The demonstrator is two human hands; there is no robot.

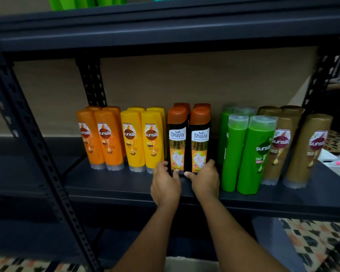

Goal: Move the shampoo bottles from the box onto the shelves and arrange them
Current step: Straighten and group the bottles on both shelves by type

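Shampoo bottles lined up on dark metal shelf, both hands at the black pair

Shampoo bottles are stood upright in colour groups along one dark shelf (126, 185) of a black slotted-post rack. From left: orange Sunsilk bottles (101, 138), yellow Sunsilk bottles (143, 139), black Safi Shayla bottles (188, 138) with rust caps, green Sunsilk bottles (245, 152), gold-brown Sunsilk bottles (294, 146). Each group is set two wide, with more bottles seen behind the front ones. The green and gold-brown groups are placed nearer the shelf's front edge than the rest.

The front left Shayla bottle is gripped low at its base by the left hand (165, 183), fingers round its left side and thumb across the label. The front right Shayla bottle is gripped the same way by the right hand (205, 181), thumb on the front, fingers wrapped round its right side. Both bottles are set touching each other on the shelf.

An upper shelf (165, 34) is seen overhead, with green bottles (73, 2) and something teal cut off at the top edge. A beige wall (185, 81) is seen behind the rack. Patterned floor covering (312, 238) in black, cream and orange is seen at lower right and lower left. Blurred white clutter with a pink spot is seen past the right post; it cannot be identified.
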